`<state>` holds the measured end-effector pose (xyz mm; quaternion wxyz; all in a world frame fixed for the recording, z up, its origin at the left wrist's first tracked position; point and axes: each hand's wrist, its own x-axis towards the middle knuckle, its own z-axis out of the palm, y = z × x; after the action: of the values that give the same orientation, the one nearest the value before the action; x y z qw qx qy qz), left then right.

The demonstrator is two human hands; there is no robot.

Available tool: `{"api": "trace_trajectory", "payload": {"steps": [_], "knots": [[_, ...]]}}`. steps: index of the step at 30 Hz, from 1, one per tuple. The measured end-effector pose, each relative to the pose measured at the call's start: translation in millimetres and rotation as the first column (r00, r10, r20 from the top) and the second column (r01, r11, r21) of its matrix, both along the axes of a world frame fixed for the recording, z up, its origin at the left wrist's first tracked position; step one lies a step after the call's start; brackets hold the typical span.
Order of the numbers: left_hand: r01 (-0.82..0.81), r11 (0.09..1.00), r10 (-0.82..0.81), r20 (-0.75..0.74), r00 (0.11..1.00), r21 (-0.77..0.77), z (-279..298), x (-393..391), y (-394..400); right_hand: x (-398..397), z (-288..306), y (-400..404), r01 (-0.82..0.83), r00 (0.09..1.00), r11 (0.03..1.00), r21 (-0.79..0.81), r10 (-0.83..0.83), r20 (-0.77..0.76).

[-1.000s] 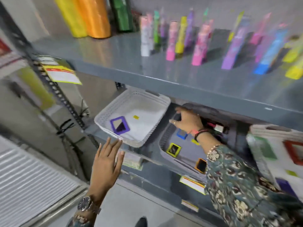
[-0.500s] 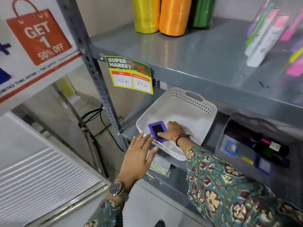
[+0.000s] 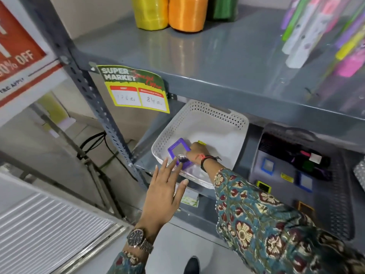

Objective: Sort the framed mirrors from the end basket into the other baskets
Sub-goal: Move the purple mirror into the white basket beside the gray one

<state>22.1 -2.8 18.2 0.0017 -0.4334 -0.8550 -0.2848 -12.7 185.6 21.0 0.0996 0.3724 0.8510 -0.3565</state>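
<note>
A white perforated basket point(image 3: 218, 118) stands at the left end of the lower shelf. My right hand point(image 3: 197, 153) reaches into it, fingers closed on the right edge of a purple framed mirror point(image 3: 178, 150). A second purple frame point(image 3: 185, 164) lies just below my wrist, partly hidden. My left hand point(image 3: 164, 194) hovers open in front of the basket's near rim, holding nothing. To the right, the grey basket point(image 3: 339, 194) holds blue framed mirrors point(image 3: 268, 166), a yellow framed mirror point(image 3: 263, 186) and an orange one point(image 3: 305, 207).
The upper grey shelf point(image 3: 227, 56) overhangs the baskets and carries yellow, orange and green rolls point(image 3: 185, 14) and several coloured tubes point(image 3: 316, 36). A price tag point(image 3: 136, 89) hangs from its edge. The perforated shelf post point(image 3: 94, 95) stands to the left.
My right hand went from the grey basket to the white basket, where a second purple frame now shows. The view swung left. My left hand stayed open by the rim.
</note>
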Motion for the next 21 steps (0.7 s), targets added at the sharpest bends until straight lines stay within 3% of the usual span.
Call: {"api": "trace_trajectory", "payload": {"steps": [9,21], "knots": [[0.194,0.981,-0.194,-0.014,0.981,0.021,-0.9,63.9,65.1,76.6,39.8,76.0,0.197,0.973,0.978,0.061,-0.188,-0.137],[0.437,0.897,-0.437,-0.020,0.899,0.063,1.2,202.7,174.1,310.9,73.2,191.0,0.510,0.850,0.849,0.140,-0.473,-0.230]]}}
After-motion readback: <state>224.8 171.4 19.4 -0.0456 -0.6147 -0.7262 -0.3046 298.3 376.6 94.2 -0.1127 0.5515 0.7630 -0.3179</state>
